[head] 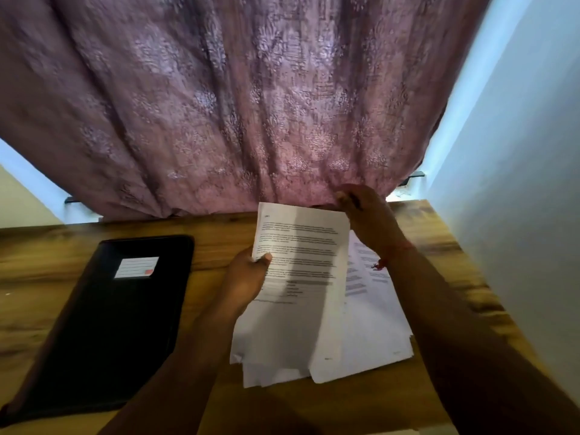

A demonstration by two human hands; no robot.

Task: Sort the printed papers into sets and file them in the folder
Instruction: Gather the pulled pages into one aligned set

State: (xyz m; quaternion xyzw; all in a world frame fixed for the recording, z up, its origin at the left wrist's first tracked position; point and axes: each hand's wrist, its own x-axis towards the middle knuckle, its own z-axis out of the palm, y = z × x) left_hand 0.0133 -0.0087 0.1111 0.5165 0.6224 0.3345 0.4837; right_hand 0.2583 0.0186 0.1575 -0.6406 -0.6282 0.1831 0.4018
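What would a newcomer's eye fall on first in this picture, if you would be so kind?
Most likely the printed sheet at centre, gripped by the left hand at its left edge and the right hand at its far corner, above a loose paper pile. Then the closed black folder on the left of the wooden table, and the mauve curtain behind.

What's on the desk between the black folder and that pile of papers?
In the head view, only bare wooden desk and the person's left forearm lie between the folder and the paper pile; nothing else sits there.
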